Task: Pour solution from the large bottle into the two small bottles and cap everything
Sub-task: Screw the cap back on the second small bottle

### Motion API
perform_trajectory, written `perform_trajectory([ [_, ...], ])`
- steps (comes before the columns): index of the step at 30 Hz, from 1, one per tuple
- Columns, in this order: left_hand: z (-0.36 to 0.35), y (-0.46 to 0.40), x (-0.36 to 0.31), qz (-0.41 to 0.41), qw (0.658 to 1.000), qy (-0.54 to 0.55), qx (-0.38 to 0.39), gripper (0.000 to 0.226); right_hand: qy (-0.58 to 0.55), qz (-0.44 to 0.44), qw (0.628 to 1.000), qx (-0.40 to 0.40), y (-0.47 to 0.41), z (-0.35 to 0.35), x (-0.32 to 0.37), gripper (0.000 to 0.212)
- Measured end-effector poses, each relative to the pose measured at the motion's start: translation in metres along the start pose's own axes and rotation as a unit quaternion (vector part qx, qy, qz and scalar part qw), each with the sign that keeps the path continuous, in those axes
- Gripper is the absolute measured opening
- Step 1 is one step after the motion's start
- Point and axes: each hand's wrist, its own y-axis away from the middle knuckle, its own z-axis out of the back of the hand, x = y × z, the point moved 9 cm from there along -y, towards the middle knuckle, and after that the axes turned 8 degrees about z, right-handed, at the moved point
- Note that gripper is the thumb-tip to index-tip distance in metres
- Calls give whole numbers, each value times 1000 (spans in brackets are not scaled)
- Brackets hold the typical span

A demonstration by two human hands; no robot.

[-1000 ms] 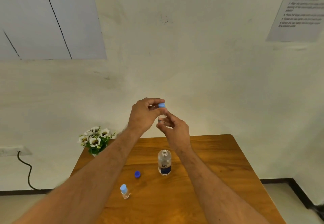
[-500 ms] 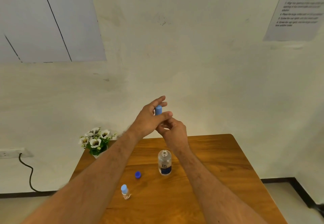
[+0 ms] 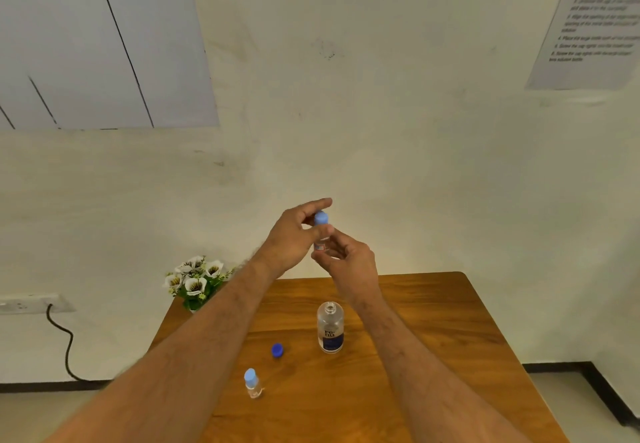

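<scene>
Right hand pinches small bottle upright; left hand fingers pinch cap directly on top, axis vertical.

Both hands hold 1 small bottle above the counter: left hand pinches its light-blue cap, right hand grips its body.

small bottle: body mostly hidden by fingers | wall paper: text blurred, right edge cut off
</scene>
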Motion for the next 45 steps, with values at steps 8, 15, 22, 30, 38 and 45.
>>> perform_trajectory([
  [8, 8, 1, 5, 0, 999, 19, -34, 48, 8, 0, 1000, 20, 0, -5, 1, 51],
  [15, 7, 4, 8, 2, 997, 48, -53, 32, 31, 11, 999, 18, 5, -9, 4, 47],
  [22, 20, 9, 14, 35, 985, 88, -147, 27, 24, -9, 1000, 6, 8, -6, 0, 55],
  [30, 5, 12, 19, 6, 993, 52, -104, 18, 5, -40, 999, 7, 15, -1, -15, 43],
  [38, -20, 21, 65, 33, 998, 30, -49, 24, 69, -81, 992, 66, 40, -7, -61, 38],
  [45, -60, 44, 133, 68, 997, -37, 5, 32, 176, -135, 972, 73, 79, -10, -126, 38],
])
